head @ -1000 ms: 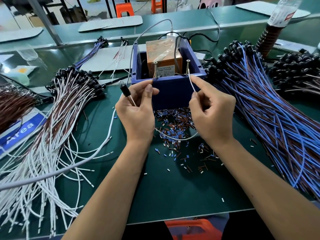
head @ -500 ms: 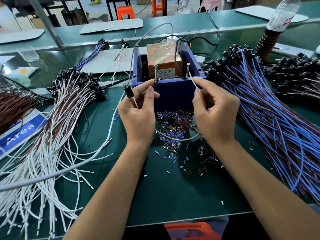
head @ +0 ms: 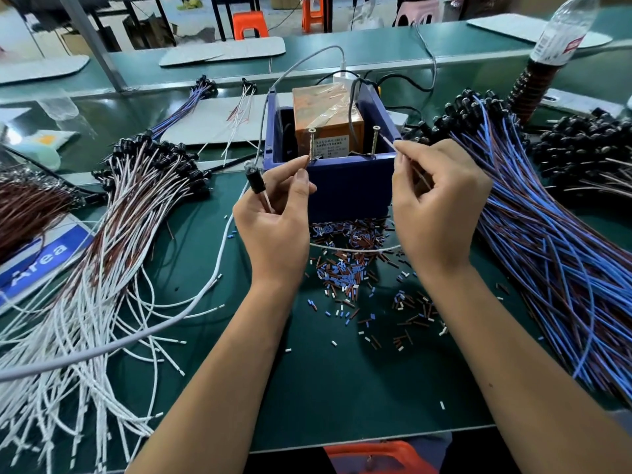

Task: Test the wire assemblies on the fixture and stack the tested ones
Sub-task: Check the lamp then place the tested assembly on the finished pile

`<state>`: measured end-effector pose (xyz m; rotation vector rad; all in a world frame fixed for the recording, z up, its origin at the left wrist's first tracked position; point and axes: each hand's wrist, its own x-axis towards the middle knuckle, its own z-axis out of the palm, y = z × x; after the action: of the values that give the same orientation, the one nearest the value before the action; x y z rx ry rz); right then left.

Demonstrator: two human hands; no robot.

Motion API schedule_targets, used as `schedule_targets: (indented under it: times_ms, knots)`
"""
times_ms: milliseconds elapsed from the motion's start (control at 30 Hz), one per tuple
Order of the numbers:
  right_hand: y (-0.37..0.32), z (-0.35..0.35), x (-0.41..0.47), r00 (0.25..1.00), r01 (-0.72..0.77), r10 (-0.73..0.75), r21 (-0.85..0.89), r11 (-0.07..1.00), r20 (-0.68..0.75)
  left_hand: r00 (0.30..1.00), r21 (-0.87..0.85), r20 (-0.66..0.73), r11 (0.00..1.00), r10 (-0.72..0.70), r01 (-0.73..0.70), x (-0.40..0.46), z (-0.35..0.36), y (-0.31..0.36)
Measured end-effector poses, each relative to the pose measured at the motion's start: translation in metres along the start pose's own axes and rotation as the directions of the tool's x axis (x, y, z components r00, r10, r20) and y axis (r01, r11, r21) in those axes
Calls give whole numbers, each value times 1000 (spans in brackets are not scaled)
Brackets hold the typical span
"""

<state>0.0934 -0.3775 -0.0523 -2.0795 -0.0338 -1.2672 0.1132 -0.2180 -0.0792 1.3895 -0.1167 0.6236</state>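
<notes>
A: Item 1, the wire in hand?

B: Left hand (head: pixel 273 230), grip closed on the wire (head: pixel 355 249); its black cap (head: pixel 255 177) sticks up beside the fingers, and 1 bare end is pinched at the left screw (head: pixel 311 145). Right hand (head: pixel 434 213), grip pinching the other end just beside the right screw (head: pixel 375 140); whether it touches, I cannot tell. The wire's middle sags between the hands.

A: Item 2, the fixture?

B: Blue box (head: pixel 349 186) on the green surface (head: pixel 342 388), holding an orange block (head: pixel 328 114); 2 screws stand upright at its front wall.

A: Item 3, stock?

B: White and brown wires (head: pixel 102 261) fanned to the left, blue and brown wires (head: pixel 554 254) to the right. Cut bits of sleeving (head: pixel 345 268) are scattered in front of the box.
</notes>
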Motion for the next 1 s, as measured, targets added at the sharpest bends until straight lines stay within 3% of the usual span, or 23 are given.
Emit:
schedule_targets:
  times_ms: [767,1000]
  knots:
    - [6,4,-8,997,6,-10,60,998,71,999,-10,26,1000,22,-22,-1,1,1]
    - [6,-1,-9,1000,-18,16,93,995,24,999,-26,-33,1000,1,-2,-1,0,2]
